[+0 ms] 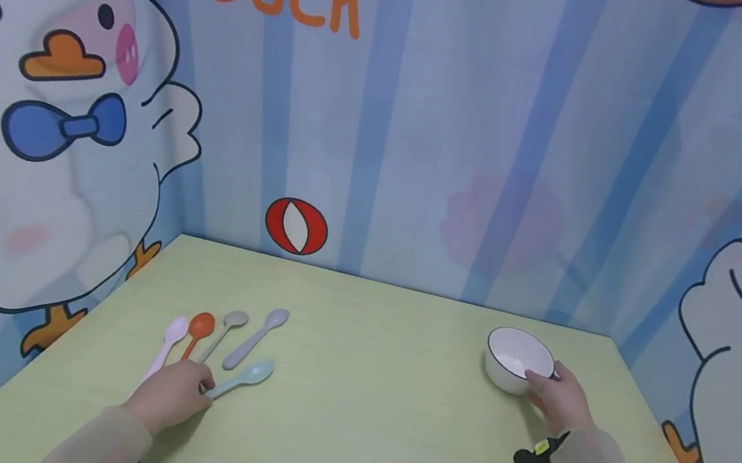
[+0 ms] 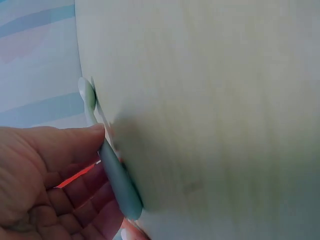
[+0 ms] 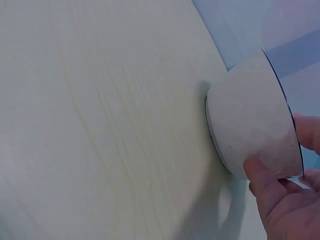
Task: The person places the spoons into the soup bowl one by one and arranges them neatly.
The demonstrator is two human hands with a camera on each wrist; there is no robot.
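On the left side of the table, my left hand [image 1: 174,392] pinches a pale blue spoon [image 1: 252,374] by its handle. The left wrist view shows my thumb on the handle of this spoon [image 2: 119,182] and its bowl end pointing away. My right hand [image 1: 565,396] holds a white bowl [image 1: 506,374] with a dark rim, thumb over the edge. From the right wrist, fingers press the outer wall of the bowl [image 3: 255,115]. Beside my left hand lie a pink spoon [image 1: 176,330], an orange spoon [image 1: 202,325], a grey spoon [image 1: 234,320] and a lavender spoon [image 1: 256,338].
The pale green table [image 1: 381,401] spreads between the two hands. Behind it hangs a blue striped cloth [image 1: 415,126] with duck drawings, and similar cloth covers both sides. A black strap piece [image 1: 535,458] sits at my right wrist.
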